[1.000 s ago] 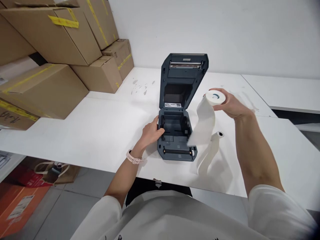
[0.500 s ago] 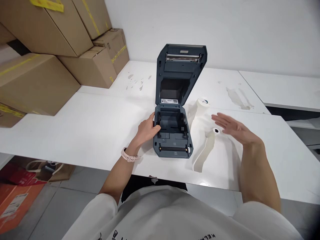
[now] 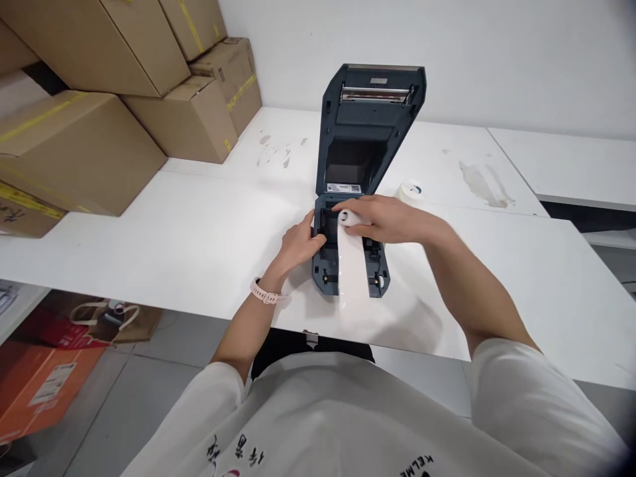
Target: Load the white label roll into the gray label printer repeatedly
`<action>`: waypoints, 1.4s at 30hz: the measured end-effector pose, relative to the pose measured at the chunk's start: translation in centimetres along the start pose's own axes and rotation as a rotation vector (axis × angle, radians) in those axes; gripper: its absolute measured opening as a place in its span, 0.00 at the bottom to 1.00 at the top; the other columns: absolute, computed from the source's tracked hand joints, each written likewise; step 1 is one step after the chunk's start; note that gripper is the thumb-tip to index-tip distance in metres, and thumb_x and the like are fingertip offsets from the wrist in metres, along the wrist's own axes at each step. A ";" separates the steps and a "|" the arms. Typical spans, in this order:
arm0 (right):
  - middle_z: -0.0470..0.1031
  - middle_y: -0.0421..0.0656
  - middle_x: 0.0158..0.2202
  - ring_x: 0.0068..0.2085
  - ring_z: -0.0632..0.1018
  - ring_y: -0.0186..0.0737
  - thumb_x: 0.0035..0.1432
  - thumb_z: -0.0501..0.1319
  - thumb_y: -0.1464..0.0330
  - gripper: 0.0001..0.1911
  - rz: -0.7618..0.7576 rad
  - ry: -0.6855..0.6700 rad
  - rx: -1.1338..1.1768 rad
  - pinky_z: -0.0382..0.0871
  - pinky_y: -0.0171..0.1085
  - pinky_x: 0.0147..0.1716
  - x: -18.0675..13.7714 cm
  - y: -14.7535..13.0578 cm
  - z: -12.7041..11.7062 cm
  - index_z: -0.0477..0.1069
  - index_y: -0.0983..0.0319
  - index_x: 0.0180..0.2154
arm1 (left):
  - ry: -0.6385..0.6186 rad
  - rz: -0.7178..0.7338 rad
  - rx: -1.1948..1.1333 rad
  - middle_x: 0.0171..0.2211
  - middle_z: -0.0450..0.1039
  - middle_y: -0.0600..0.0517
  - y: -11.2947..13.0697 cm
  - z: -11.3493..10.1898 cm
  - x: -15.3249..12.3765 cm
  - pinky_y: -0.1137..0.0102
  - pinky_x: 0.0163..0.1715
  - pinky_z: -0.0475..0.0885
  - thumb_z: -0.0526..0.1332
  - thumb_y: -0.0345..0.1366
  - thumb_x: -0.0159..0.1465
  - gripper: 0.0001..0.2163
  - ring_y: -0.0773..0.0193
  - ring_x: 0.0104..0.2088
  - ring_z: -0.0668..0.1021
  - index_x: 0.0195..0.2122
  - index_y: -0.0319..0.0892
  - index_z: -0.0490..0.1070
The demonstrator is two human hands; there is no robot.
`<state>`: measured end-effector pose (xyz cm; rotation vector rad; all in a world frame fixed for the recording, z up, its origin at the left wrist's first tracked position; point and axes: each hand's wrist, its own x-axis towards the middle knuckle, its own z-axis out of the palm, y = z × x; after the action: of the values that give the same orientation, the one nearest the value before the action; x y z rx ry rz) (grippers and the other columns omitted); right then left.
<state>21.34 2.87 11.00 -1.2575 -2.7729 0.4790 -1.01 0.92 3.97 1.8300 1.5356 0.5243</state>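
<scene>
A dark grey label printer (image 3: 370,120) stands on the white table with its lid tipped up and back. My left hand (image 3: 301,244) grips the left edge of its base, thumb over the rim and fingers along the outside. Over the open bay, my right hand (image 3: 392,220) is closed on a small label roll (image 3: 352,258). Its loose strip hangs down across the front of the base, past the dark roller (image 3: 330,279). Whether the roll touches the bay floor cannot be made out. Beyond my right hand lies a larger white roll (image 3: 410,193), partly hidden.
Cardboard boxes (image 3: 181,122) with yellow tape are stacked at the back left of the table (image 3: 218,218). Below its left side sit an orange box (image 3: 52,384) and a brown paper bag (image 3: 136,328). A white wall (image 3: 447,59) rises behind.
My right hand has picked up the small label roll from the table and brought it left over the printer's bay. My left hand stays on the printer's edge. The view has shifted slightly.
</scene>
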 end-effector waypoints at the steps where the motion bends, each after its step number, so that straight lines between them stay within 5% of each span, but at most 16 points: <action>1: 0.80 0.53 0.49 0.50 0.79 0.57 0.68 0.56 0.62 0.25 0.022 -0.057 -0.095 0.69 0.48 0.47 1.6 -0.3 0.6 0.69 0.60 0.63 | 0.002 0.000 0.001 0.29 0.73 0.53 -0.1 0.1 0.0 0.65 0.34 0.66 0.55 0.36 0.59 0.36 0.57 0.32 0.75 0.71 0.42 0.58; 6: 0.80 0.57 0.46 0.49 0.79 0.58 0.64 0.57 0.69 0.20 0.091 -0.196 -0.319 0.66 0.49 0.51 4.7 -0.4 3.7 0.74 0.67 0.55 | 0.003 -0.005 0.031 0.30 0.74 0.52 -0.1 0.2 0.2 0.65 0.36 0.67 0.55 0.36 0.59 0.35 0.56 0.34 0.76 0.71 0.42 0.59; 12: 0.79 0.53 0.54 0.54 0.77 0.57 0.70 0.54 0.66 0.21 -0.022 0.176 -0.087 0.71 0.54 0.53 -1.8 -1.8 4.6 0.73 0.62 0.59 | -0.018 0.011 0.013 0.30 0.74 0.52 0.0 0.0 0.0 0.65 0.36 0.68 0.54 0.36 0.60 0.35 0.56 0.33 0.76 0.72 0.43 0.57; 18: 0.77 0.48 0.60 0.58 0.78 0.55 0.73 0.56 0.63 0.18 0.032 0.413 0.100 0.75 0.57 0.54 -8.0 -4.9 8.8 0.75 0.54 0.59 | -0.016 0.027 -0.012 0.28 0.73 0.54 -0.2 0.3 -0.2 0.65 0.34 0.67 0.55 0.39 0.62 0.34 0.57 0.30 0.75 0.72 0.45 0.55; 22: 0.76 0.44 0.63 0.62 0.76 0.54 0.72 0.57 0.66 0.20 0.045 0.492 0.120 0.74 0.60 0.57 -8.6 -5.6 10.8 0.73 0.50 0.62 | 0.004 0.019 0.010 0.31 0.76 0.54 -0.3 0.5 0.0 0.65 0.37 0.68 0.57 0.43 0.64 0.34 0.57 0.33 0.77 0.72 0.46 0.55; 31: 0.76 0.42 0.63 0.64 0.73 0.54 0.72 0.58 0.66 0.17 0.042 0.475 0.137 0.70 0.60 0.60 -8.7 -5.1 10.6 0.75 0.48 0.58 | 0.012 0.019 -0.005 0.37 0.80 0.52 -0.4 0.6 0.1 0.65 0.38 0.69 0.59 0.49 0.64 0.35 0.56 0.35 0.78 0.72 0.47 0.56; 34: 0.67 0.43 0.70 0.69 0.68 0.56 0.71 0.60 0.65 0.16 0.053 0.479 0.155 0.68 0.61 0.63 -8.8 -4.9 11.2 0.76 0.49 0.57 | -0.001 0.018 -0.017 0.38 0.80 0.52 -0.5 0.6 0.0 0.65 0.37 0.69 0.58 0.51 0.65 0.36 0.57 0.35 0.78 0.72 0.46 0.55; 38: 0.41 0.36 0.79 0.77 0.52 0.61 0.70 0.62 0.62 0.20 0.081 0.477 0.133 0.58 0.67 0.68 -9.3 -4.8 12.1 0.73 0.45 0.61 | -0.022 0.014 -0.003 0.40 0.81 0.51 -0.5 0.4 0.1 0.64 0.40 0.71 0.58 0.54 0.66 0.35 0.56 0.37 0.79 0.72 0.47 0.55; 42: 0.35 0.37 0.79 0.78 0.46 0.63 0.69 0.63 0.59 0.23 0.082 0.450 0.106 0.52 0.69 0.70 -9.7 -4.8 12.4 0.70 0.45 0.64 | 0.102 0.025 0.135 0.50 0.79 0.46 0.4 0.6 -0.8 0.60 0.49 0.72 0.57 0.53 0.68 0.35 0.48 0.50 0.79 0.73 0.46 0.54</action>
<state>22.08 -10.48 1.41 -1.2729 -2.3023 0.2967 -0.52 0.01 3.91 1.9529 1.6533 0.5454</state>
